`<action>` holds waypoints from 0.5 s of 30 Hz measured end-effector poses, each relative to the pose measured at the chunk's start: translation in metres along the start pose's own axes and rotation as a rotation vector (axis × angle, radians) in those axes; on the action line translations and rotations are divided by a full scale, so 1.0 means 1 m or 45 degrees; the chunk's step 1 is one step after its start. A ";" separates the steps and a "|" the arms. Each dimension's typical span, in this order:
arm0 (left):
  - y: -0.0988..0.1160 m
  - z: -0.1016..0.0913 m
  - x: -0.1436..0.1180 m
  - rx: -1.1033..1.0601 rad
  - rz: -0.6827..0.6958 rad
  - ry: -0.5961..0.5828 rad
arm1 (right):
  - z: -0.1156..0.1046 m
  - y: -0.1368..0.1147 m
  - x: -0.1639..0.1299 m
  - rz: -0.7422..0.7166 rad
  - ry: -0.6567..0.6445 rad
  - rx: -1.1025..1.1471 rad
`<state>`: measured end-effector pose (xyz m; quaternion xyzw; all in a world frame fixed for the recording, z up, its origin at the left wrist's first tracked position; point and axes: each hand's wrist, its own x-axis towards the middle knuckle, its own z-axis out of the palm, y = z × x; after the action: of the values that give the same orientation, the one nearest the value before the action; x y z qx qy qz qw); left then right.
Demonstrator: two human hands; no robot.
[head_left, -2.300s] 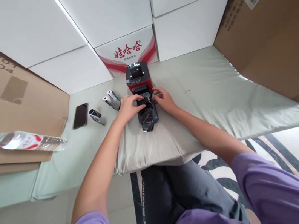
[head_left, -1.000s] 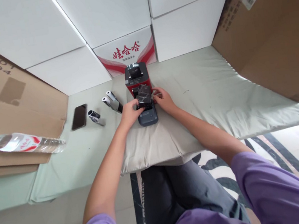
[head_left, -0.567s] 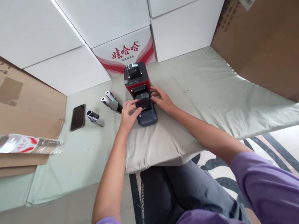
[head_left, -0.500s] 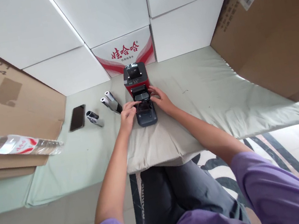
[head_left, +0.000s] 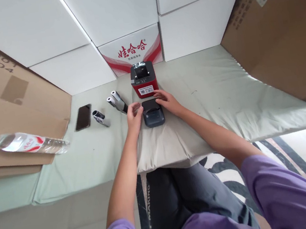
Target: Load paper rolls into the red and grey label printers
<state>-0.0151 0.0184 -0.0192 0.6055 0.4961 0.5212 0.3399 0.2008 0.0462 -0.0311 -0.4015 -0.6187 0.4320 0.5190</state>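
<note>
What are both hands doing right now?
Left hand: fingers curled against the left side of the dark grey printer.
Right hand: resting open on its right edge.

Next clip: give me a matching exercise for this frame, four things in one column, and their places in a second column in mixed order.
Things:
1. dark grey small printer
2. red box-shaped device
3. black smartphone
4. clear plastic water bottle

Places:
A. lying on brown cardboard at far left
B. between the left hand and the right hand
C. flat on the cloth, left of the small rolls
D. upright, just behind the printer

Pairs: 1-B, 2-D, 3-C, 4-A
</note>
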 end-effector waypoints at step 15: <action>-0.009 0.005 0.008 -0.097 -0.063 -0.293 | -0.006 -0.004 0.000 -0.128 -0.302 -0.055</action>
<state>-0.0134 0.0294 -0.0266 0.6356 0.4484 0.4582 0.4302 0.2064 0.0459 -0.0269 -0.3273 -0.7043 0.4363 0.4544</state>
